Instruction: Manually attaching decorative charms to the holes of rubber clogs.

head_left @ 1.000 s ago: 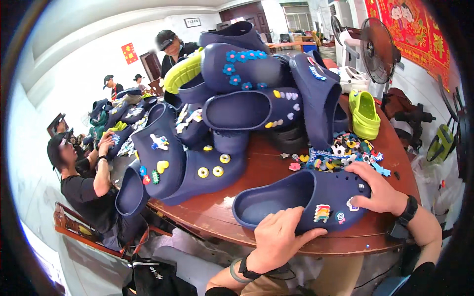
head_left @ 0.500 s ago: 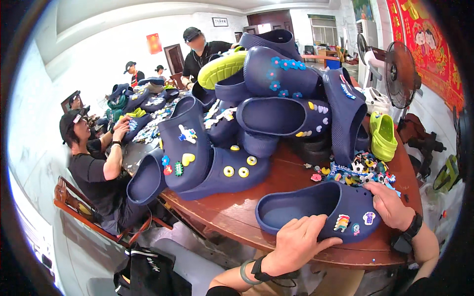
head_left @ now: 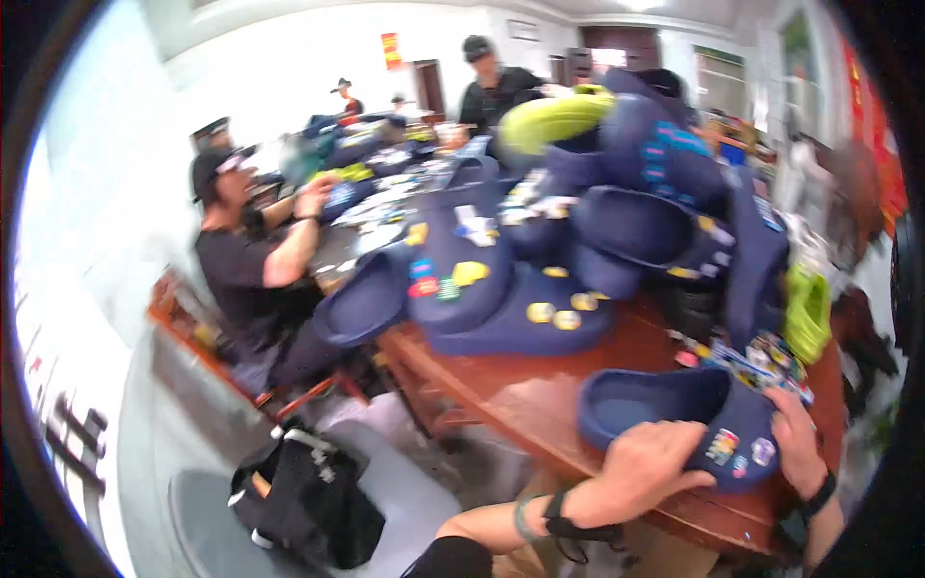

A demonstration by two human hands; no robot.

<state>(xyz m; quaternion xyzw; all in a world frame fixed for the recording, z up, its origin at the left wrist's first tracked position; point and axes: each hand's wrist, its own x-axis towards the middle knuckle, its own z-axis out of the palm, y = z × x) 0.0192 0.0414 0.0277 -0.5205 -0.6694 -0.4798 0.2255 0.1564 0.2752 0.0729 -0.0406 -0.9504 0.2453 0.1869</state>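
A navy blue clog (head_left: 740, 412) rests near the table's front edge, its heel toward the left. Several small charms (head_left: 725, 445) are fixed on the near side of its upper. My left hand (head_left: 650, 470) grips its near rim, fingers over the opening's edge and thumb along the outer side. Around the toe end at the right curls my right hand (head_left: 796, 445), though motion blur softens its fingertips. Just beyond the clog lies a pile of loose colourful charms (head_left: 761, 358).
A large heap of navy clogs (head_left: 631, 226), many with charms, covers the wooden table (head_left: 501, 385). A lime green clog (head_left: 807, 313) lies at the right. A black bag (head_left: 313, 496) sits on a grey seat (head_left: 400, 472). One person (head_left: 246, 250) works at the left, others farther back.
The view has swung left and blurred, so the whole scene sits farther right. Both hands keep their places on the clog, which looks much the same.
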